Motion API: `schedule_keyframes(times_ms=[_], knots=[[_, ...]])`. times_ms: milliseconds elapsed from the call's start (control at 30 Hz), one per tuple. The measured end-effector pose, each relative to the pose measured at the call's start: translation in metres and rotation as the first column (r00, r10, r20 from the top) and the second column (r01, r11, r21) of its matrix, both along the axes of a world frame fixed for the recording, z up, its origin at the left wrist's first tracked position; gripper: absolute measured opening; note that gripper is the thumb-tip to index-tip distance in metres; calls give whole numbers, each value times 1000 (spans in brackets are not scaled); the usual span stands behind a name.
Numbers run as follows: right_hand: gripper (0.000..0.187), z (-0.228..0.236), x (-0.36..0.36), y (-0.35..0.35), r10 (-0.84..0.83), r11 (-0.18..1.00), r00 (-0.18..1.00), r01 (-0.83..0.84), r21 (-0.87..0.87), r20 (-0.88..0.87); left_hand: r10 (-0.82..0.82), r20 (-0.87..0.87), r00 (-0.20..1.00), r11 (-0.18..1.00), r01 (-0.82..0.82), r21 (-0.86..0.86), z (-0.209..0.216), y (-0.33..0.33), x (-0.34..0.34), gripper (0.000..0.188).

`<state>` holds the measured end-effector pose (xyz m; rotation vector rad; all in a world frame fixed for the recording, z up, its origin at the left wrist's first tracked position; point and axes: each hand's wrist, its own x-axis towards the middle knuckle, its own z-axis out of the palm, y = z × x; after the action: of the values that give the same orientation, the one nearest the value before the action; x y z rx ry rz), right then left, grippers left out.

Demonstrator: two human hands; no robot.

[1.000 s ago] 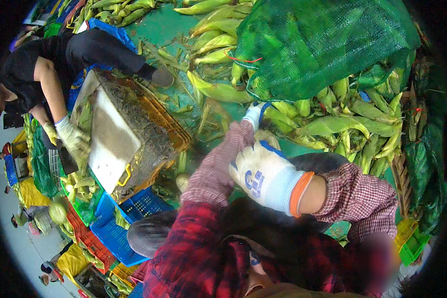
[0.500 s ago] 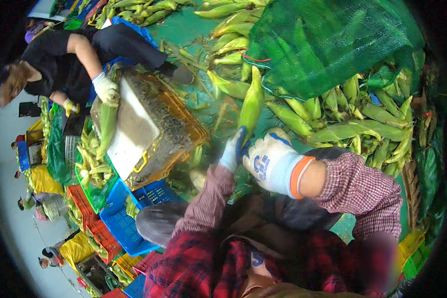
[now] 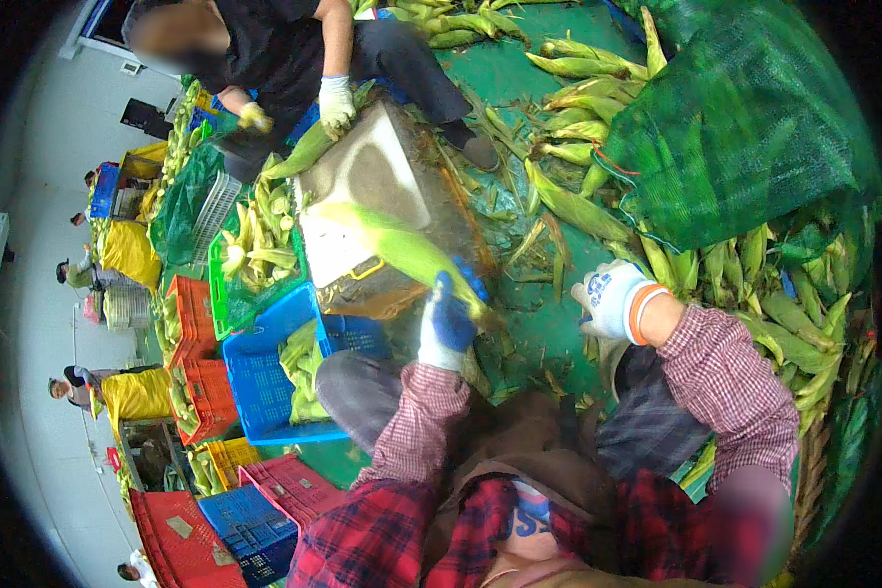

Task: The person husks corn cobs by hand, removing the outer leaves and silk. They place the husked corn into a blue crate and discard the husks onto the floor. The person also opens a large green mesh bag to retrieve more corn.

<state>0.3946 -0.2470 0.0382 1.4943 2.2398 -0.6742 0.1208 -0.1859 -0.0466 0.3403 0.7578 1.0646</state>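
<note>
My left hand (image 3: 448, 323), in a white glove with a blue palm, grips a long green ear of corn (image 3: 402, 250) in its husk near its lower end. The ear slants up and left over a white board (image 3: 363, 196) that lies on an orange crate. My right hand (image 3: 610, 297), in a white glove with an orange cuff, hangs apart from the ear with nothing in it, beside the heap of corn ears (image 3: 755, 274). My plaid sleeves and knees fill the lower middle.
A green mesh sack (image 3: 745, 137) lies over the corn pile at the upper right. Another person in black (image 3: 294, 49) sits across the board and holds an ear. A blue crate (image 3: 265, 377) with corn, a green basket (image 3: 227, 294) and orange crates (image 3: 191, 323) stand at the left. More people sit far left.
My left hand has carried the corn ear from the pile at the right leftward over the white board. My right hand has let go and drawn back. The view has swung left.
</note>
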Motion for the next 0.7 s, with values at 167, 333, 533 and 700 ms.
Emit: schedule_keyframes(times_ms=[167,333,533,700], knots=[[45,-8,3,-1,6,1000,999,-6,-14,33,110,95,989,993,-114,38,7,42,-29,32],[41,-7,-1,-6,66,998,997,-65,-17,34,170,-5,985,980,-169,103,8,62,-37,33],[40,-5,4,-9,51,999,998,-51,0,-33,226,-147,963,961,-196,195,-9,106,-38,33],[40,-6,10,-16,18,1000,992,-17,13,-125,169,-218,961,982,-145,123,-27,147,-40,30]])
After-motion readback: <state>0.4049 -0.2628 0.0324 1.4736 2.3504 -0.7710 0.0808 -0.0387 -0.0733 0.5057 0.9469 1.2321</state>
